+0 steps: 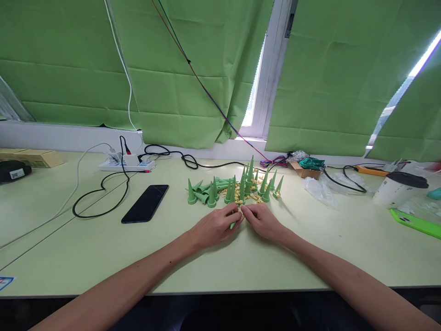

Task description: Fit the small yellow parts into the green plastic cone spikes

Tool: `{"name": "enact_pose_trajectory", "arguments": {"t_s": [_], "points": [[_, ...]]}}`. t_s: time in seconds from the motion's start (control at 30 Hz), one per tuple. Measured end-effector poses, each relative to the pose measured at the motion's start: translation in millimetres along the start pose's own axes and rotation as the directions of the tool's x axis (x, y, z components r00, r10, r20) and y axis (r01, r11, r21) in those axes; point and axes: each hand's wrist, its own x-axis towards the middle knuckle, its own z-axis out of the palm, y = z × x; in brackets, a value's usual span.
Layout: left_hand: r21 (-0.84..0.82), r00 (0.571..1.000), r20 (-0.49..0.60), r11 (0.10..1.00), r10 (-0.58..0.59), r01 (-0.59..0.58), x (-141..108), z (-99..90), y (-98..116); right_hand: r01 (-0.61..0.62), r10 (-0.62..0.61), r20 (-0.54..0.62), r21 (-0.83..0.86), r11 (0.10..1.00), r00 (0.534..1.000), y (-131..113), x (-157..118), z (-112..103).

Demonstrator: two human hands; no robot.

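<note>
Green cones (211, 195) stand and lie in a cluster on the pale table, with small yellowish pieces (254, 197) scattered among them. At the near edge of the cluster, my left hand (217, 224) is closed around a green piece (233, 224), of which only a little shows between the fingers. My right hand (263, 221) is pinched, its thumb and finger meeting the left fingertips. A tiny yellowish bit shows where the fingertips meet, but what the right hand grips is too small to make out.
A dark phone (145, 204) lies left of the cones, near black and white cables and a power strip (113, 165). On the right are a small cardboard box (305, 170), clear plastic bags (321, 191), a lidded cup (396, 191) and a bright green phone (416, 224).
</note>
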Motion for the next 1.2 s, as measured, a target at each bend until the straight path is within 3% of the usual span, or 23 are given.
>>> {"name": "enact_pose_trajectory", "arguments": {"t_s": [0.87, 1.0, 1.2], "points": [[-0.076, 0.999, 0.03, 0.997, -0.032, 0.034, 2.2, -0.5, 1.7, -0.015, 0.015, 0.021, -0.001, 1.0, 1.0, -1.2, 0.8, 0.7], [-0.123, 0.995, 0.03, 0.987, -0.097, 0.1, 3.9, -1.3, 6.0, -0.021, 0.022, 0.019, -0.018, 1.0, 1.0, -1.4, 1.4, 0.5], [-0.273, 0.952, 0.035, 0.914, -0.303, 0.301, 7.9, -1.6, 10.7, -0.06, 0.06, -0.005, -0.014, 0.998, 0.998, -0.4, 3.5, 0.2]]}}
